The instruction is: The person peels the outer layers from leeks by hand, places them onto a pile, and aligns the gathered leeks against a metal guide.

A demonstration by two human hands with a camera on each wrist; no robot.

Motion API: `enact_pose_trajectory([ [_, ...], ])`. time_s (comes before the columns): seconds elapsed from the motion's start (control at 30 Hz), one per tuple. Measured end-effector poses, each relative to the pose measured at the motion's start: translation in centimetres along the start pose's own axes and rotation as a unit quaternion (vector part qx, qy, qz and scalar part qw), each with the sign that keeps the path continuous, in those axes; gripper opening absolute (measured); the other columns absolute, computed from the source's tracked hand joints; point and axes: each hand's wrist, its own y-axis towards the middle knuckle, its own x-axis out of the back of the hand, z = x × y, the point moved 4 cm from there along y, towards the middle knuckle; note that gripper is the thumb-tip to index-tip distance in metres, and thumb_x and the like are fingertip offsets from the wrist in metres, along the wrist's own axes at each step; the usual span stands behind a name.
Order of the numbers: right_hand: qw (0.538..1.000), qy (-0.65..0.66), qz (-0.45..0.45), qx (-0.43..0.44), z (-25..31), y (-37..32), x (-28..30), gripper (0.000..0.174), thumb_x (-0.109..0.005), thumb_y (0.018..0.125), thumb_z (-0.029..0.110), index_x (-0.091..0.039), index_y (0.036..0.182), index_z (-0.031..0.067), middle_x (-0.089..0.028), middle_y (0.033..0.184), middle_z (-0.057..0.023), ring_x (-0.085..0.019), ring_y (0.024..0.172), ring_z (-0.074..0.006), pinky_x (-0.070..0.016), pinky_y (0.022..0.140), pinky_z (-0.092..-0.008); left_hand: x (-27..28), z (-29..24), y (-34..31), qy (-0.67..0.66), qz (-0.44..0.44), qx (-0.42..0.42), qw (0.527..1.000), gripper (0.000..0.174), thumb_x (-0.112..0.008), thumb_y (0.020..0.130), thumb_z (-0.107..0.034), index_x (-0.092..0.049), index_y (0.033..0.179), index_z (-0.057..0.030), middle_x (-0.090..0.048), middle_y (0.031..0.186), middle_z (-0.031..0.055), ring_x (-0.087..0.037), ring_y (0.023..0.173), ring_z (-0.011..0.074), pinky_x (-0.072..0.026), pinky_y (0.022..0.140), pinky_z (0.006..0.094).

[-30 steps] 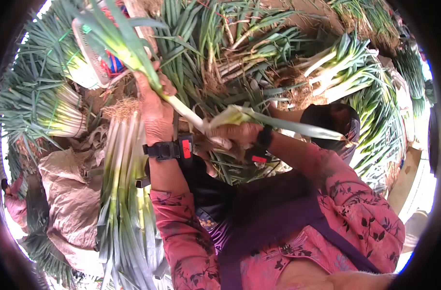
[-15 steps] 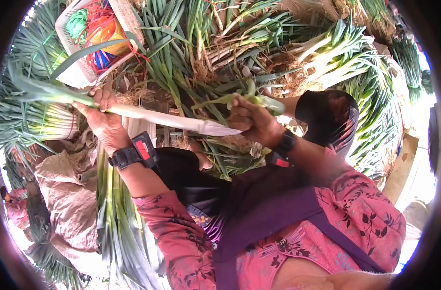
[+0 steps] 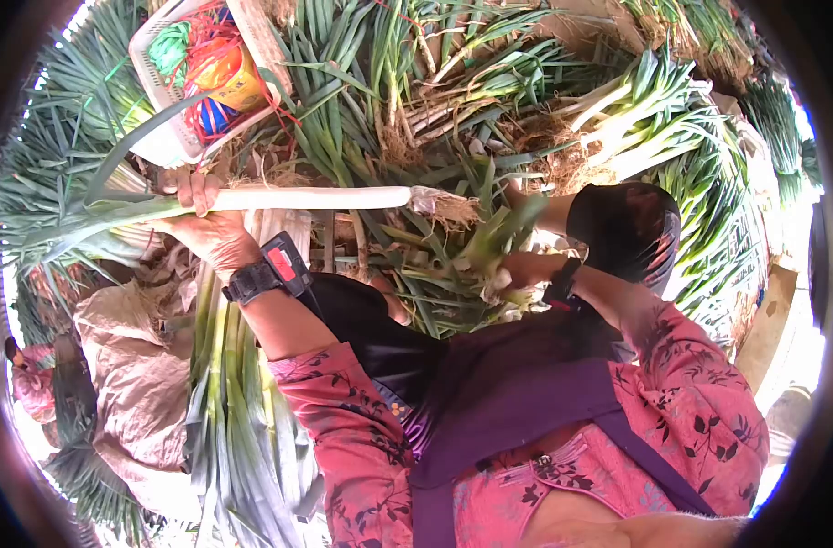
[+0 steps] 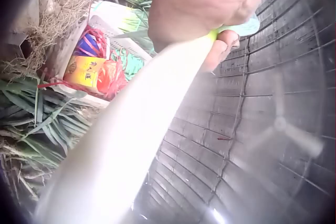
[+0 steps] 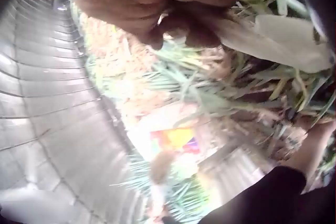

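Observation:
My left hand (image 3: 217,239) grips a long leek (image 3: 316,198) where its white shaft turns green. The leek lies level across the head view, roots (image 3: 448,206) pointing right and leaves to the left. In the left wrist view, its pale shaft (image 4: 131,124) runs down from the curled fingers. Lower and to the right, my right hand (image 3: 531,268) is beside the litter of leaves near the knee. A stripped outer leaf (image 3: 500,239), blurred green, hangs at its fingers; in the right wrist view the leaf's whitish end (image 5: 278,43) comes out from the curled fingers.
A white plastic basket (image 3: 151,59) with coloured ties stands at upper left. Trimmed leeks (image 3: 220,320) lie below the left forearm, beside a beige sack (image 3: 133,347). Untrimmed leeks (image 3: 453,119) spread ahead; bundled leeks (image 3: 47,196) stand at left and more lie at right.
My right hand has pulled outer leaf away from the leek and moved down to the right with it. My left hand has moved left with the leek, which now lies level, its roots exposed.

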Motion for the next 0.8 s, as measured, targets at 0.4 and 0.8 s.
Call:
enact_pose_trajectory([
  [0.4,0.78,0.054,-0.523,0.338,23.5,0.0,17.7,0.017,-0.064,0.087,0.015,-0.062,0.096,0.0005,-0.06,0.075,-0.0112,-0.061,0.07,-0.0239,-0.0486,0.06,-0.0332,-2.4,4.6,-0.8,0.083,-0.075,0.048,0.993,0.076,-0.039,0.075,-0.083,-0.056,0.077,-0.0084,-0.038,0.05,-0.0011,-0.039,0.059,0.018,-0.0377,0.066,0.0323],
  [0.8,0.778,0.116,-0.531,0.313,22.3,4.5,15.9,0.013,-0.065,0.082,0.011,-0.062,0.089,-0.0004,-0.058,0.077,-0.0138,-0.06,0.069,-0.0263,-0.0471,0.064,-0.0346,-4.0,6.3,-2.1,0.188,-0.002,0.049,0.981,0.066,-0.057,0.088,-0.055,-0.049,0.129,-0.0032,-0.037,0.06,-0.0039,-0.038,0.062,0.011,-0.0425,0.071,0.0318],
])
